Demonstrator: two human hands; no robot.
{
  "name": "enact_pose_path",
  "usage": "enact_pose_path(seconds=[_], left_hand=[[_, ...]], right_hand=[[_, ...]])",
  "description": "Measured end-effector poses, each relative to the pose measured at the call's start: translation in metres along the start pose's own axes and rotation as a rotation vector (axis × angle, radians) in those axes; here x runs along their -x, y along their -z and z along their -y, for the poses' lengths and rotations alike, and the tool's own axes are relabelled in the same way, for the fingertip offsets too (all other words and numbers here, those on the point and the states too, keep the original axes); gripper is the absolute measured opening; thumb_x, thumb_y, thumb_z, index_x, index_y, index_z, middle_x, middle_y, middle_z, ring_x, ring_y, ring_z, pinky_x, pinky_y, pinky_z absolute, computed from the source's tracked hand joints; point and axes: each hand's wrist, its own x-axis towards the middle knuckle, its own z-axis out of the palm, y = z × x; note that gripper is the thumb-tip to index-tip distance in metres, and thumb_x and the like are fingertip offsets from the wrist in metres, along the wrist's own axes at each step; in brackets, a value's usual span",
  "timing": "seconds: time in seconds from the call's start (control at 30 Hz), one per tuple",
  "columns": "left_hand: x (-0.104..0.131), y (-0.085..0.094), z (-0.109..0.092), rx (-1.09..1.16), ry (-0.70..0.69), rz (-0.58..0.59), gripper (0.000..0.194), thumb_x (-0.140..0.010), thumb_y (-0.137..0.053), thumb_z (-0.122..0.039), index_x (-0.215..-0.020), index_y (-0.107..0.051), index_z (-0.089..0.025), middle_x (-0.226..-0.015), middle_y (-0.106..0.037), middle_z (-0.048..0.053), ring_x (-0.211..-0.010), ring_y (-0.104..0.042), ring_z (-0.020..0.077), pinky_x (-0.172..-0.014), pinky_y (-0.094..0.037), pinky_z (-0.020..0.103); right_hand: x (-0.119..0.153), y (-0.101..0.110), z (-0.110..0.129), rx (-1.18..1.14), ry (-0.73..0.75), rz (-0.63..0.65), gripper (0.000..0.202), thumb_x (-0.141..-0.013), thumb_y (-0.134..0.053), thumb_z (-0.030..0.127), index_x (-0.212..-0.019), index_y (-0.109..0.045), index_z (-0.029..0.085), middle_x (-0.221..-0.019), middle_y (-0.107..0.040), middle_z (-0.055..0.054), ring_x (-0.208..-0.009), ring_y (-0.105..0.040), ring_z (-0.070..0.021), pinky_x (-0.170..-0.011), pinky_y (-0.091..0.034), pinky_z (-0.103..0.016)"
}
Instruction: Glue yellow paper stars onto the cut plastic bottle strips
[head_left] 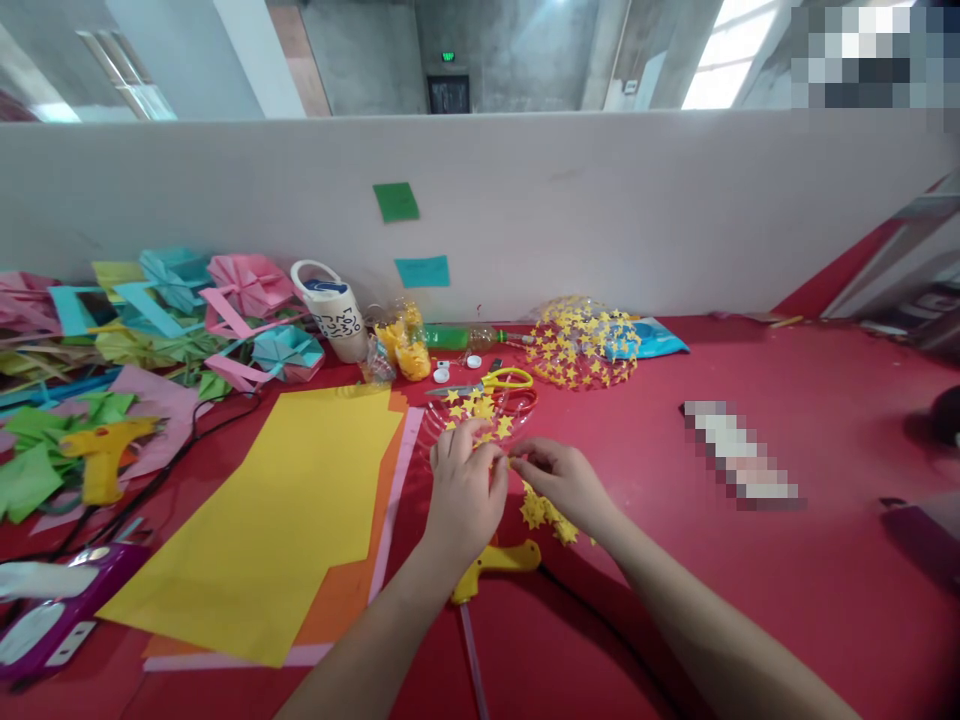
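My left hand (466, 490) is over the near edge of a clear round plastic piece with yellow stars (480, 408), its fingers curled on it. Just to the right, my right hand (559, 475) has thumb and forefinger pinched close to the left fingertips, on something too small to make out. A pile of loose yellow stars (551, 515) lies beneath the right hand. Below my hands rests a yellow glue gun (502, 560) with a clear stick and a black cable. Yellow-handled scissors (508, 380) lie behind the star-covered piece.
Yellow paper sheets (300, 500) lie over orange and pink ones at left. Behind are a white cup (337, 318), a green bottle (454, 338) and a clear dome with stars (581, 345). Folded paper flowers (247, 285) and another yellow glue gun (105, 455) are far left.
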Motion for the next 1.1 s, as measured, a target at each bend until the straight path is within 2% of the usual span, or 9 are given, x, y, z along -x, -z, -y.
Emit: enact_pose_path(seconds=[0.13,0.27,0.43,0.57,0.67,0.73,0.83,0.9,1.1], left_hand=[[0.001,0.001,-0.002,-0.046,-0.034,-0.021,0.013,-0.085,-0.050,-0.018,-0.081,-0.062,-0.018,-0.119,-0.054,0.010,-0.106,-0.047,0.0271,-0.090,-0.039,0.045],[0.002,0.003,-0.002,-0.131,-0.076,-0.038,0.012,-0.084,-0.053,-0.019,-0.085,-0.065,-0.019,-0.122,-0.055,0.010,-0.105,-0.048,0.0297,-0.087,-0.039,0.047],[0.000,0.017,0.008,-0.006,-0.117,-0.193,0.017,-0.083,-0.056,-0.019,-0.098,-0.065,-0.019,-0.110,-0.057,0.010,-0.101,-0.052,0.0247,-0.091,-0.040,0.043],[-0.005,0.036,0.026,0.169,-0.023,-0.333,0.010,-0.083,-0.056,-0.018,-0.091,-0.063,-0.019,-0.100,-0.057,0.006,-0.099,-0.054,0.0200,-0.091,-0.042,0.036],[-0.008,0.047,0.051,0.213,0.116,-0.345,0.015,-0.084,-0.052,-0.021,-0.097,-0.060,-0.020,-0.098,-0.058,0.005,-0.090,-0.055,0.0176,-0.084,-0.044,0.032],[-0.009,0.050,0.073,0.212,0.268,-0.269,0.019,-0.082,-0.051,-0.023,-0.100,-0.057,-0.019,-0.096,-0.059,0.004,-0.081,-0.055,0.0168,-0.078,-0.045,0.031],[-0.007,0.045,0.103,0.220,0.467,0.036,0.027,-0.078,-0.048,-0.022,-0.103,-0.057,-0.018,-0.098,-0.060,0.006,-0.080,-0.056,0.0185,-0.079,-0.046,0.033],[-0.006,0.039,0.116,0.226,0.441,0.190,0.024,-0.073,-0.051,-0.019,-0.092,-0.065,-0.018,-0.094,-0.061,0.007,-0.083,-0.058,0.0203,-0.085,-0.044,0.036],[-0.013,0.018,0.118,0.348,0.338,0.317,0.031,-0.065,-0.054,-0.012,-0.088,-0.072,-0.020,-0.088,-0.062,0.005,-0.084,-0.059,0.0198,-0.081,-0.045,0.033]], right_hand=[[-0.004,-0.007,-0.004,0.004,0.004,-0.004,0.011,-0.078,-0.053,0.026,-0.071,-0.056,0.018,-0.056,-0.044,0.006,-0.051,-0.040,-0.0091,-0.048,-0.029,-0.020],[-0.004,-0.009,-0.007,0.023,0.016,-0.020,0.011,-0.077,-0.052,0.024,-0.069,-0.053,0.018,-0.056,-0.046,0.006,-0.052,-0.042,-0.0093,-0.049,-0.031,-0.020],[0.002,0.000,-0.003,0.180,0.066,-0.068,0.017,-0.083,-0.050,0.029,-0.090,-0.063,0.019,-0.055,-0.051,0.005,-0.051,-0.047,-0.0113,-0.052,-0.031,-0.021],[0.004,0.009,-0.003,0.504,0.158,-0.141,0.029,-0.087,-0.044,0.029,-0.106,-0.063,0.021,-0.070,-0.066,-0.002,-0.061,-0.059,-0.0162,-0.059,-0.035,-0.025],[0.002,0.021,-0.009,0.487,0.073,-0.177,0.029,-0.086,-0.045,0.030,-0.105,-0.064,0.021,-0.073,-0.068,-0.005,-0.066,-0.062,-0.0195,-0.060,-0.035,-0.026],[-0.002,0.031,-0.016,0.431,0.003,-0.208,0.028,-0.084,-0.047,0.030,-0.103,-0.065,0.021,-0.073,-0.067,-0.005,-0.068,-0.062,-0.0207,-0.061,-0.037,-0.027],[-0.011,0.042,-0.028,0.321,-0.076,-0.204,0.026,-0.081,-0.047,0.023,-0.101,-0.063,0.020,-0.076,-0.067,-0.005,-0.068,-0.062,-0.0194,-0.061,-0.040,-0.027],[-0.018,0.042,-0.035,0.198,-0.132,-0.135,0.025,-0.079,-0.048,0.019,-0.099,-0.062,0.019,-0.078,-0.068,-0.004,-0.064,-0.062,-0.0164,-0.060,-0.044,-0.026],[-0.031,0.016,-0.037,-0.225,-0.270,0.110,0.028,-0.083,-0.048,0.019,-0.110,-0.055,0.017,-0.093,-0.071,-0.007,-0.063,-0.068,-0.0137,-0.060,-0.055,-0.027]])
